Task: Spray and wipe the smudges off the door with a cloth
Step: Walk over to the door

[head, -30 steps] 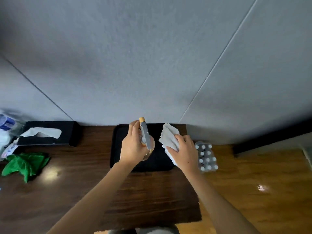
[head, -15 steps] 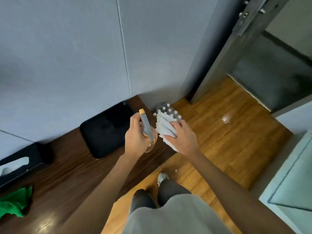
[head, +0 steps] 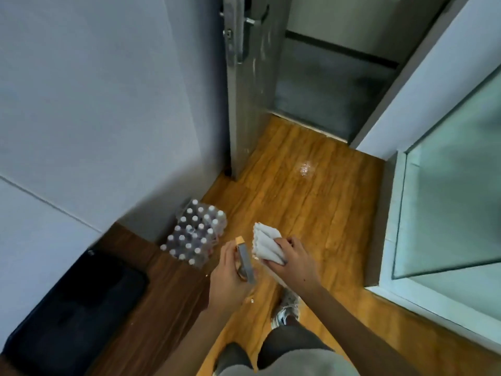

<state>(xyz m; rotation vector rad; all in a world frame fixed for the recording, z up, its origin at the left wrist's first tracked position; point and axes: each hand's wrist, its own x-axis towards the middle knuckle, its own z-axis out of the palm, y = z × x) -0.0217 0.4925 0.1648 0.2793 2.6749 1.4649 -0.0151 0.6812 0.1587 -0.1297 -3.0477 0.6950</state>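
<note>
My left hand point(head: 230, 278) is closed around a small spray bottle point(head: 245, 260) with an orange tip, held upright at waist height. Beside it my right hand point(head: 294, 257) grips a folded white cloth point(head: 265, 244). Both hands hang over the wooden floor. Ahead stands the grey door point(head: 252, 85), open and seen almost edge-on, with a metal handle and lock plate point(head: 238, 31) near the top. The door is well beyond my hands, with nothing touching it.
A shrink-wrapped pack of water bottles point(head: 193, 237) sits on the floor against the grey wall. A dark wooden table point(head: 151, 302) with a black tray point(head: 78, 302) is at lower left. A glass partition point(head: 447, 199) stands at right. My legs and a shoe point(head: 287, 310) are below.
The view has swung right, away from the table and toward the open door. Both hands kept their hold on the bottle and cloth and moved off the table over the floor.
</note>
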